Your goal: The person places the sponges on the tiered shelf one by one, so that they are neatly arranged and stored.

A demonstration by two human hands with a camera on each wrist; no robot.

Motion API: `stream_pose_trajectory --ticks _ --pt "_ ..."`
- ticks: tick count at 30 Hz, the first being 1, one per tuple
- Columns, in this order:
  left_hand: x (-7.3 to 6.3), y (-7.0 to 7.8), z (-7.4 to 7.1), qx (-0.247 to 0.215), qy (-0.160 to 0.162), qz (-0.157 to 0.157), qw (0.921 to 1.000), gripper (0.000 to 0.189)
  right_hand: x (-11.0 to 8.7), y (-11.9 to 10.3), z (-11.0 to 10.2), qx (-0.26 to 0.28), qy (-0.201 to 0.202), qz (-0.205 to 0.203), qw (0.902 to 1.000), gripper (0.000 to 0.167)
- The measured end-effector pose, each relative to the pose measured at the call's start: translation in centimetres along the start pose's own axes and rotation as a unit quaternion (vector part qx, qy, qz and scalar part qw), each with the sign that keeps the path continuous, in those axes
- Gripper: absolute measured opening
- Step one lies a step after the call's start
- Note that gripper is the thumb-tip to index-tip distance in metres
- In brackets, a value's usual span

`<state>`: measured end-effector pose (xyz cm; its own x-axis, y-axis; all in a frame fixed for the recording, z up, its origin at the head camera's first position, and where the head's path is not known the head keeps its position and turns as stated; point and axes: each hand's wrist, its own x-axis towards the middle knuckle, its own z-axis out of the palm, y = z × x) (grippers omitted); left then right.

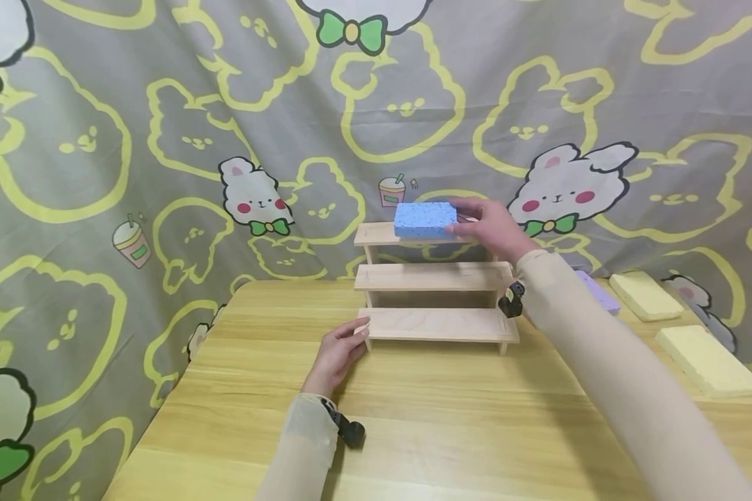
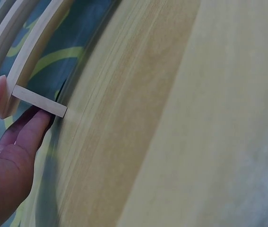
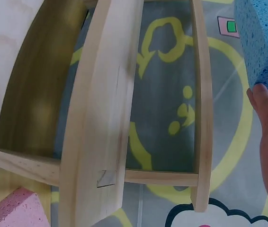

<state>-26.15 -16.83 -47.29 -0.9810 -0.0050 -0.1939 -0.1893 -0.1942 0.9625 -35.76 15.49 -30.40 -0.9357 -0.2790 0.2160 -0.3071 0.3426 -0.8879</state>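
Gripping hand: the right hand (image 1: 491, 226), thumb and fingers bent in a pinch on the right end of the blue sponge (image 1: 423, 220).
Sponge's place: at the right hand's fingertips, reaching out to its left, over the top shelf (image 1: 376, 234), with a gap between them in the right wrist view.
Left hand (image 1: 338, 351): thumb and fingers partly closed about the left end of the wooden stand (image 1: 435, 277), at the bottom shelf (image 1: 439, 324).
Three-tier stand: right of the left hand, mostly below the right.
Purple block (image 1: 601, 292): below and right of the right hand, partly behind the right sleeve (image 1: 601, 355).
Yellow blocks (image 1: 645, 296): two, lying flat on the table (image 1: 225, 390), farther right of the right hand.
Pink block (image 3: 18, 210): well apart from the right hand, near the stand.
Patterned curtain (image 1: 407, 132): behind both hands.
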Motion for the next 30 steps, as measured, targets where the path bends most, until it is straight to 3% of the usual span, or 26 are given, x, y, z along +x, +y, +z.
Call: stream_pose_trajectory --ticks 13,23,30 --pt "0.2 -0.1 -0.1 0.000 -0.003 0.003 1.0000 0.033 2.0 0.6 0.9 0.008 0.012 0.033 0.9994 0.066" --pt "0.2 -0.2 0.1 -0.003 -0.008 0.009 0.9999 0.034 3.3 1.8 1.5 -0.034 0.005 0.009 0.9994 0.064" --pt "0.2 -0.1 -0.2 -0.008 -0.012 0.008 0.9999 0.034 2.1 1.1 1.1 -0.071 -0.012 -0.010 0.9973 0.067"
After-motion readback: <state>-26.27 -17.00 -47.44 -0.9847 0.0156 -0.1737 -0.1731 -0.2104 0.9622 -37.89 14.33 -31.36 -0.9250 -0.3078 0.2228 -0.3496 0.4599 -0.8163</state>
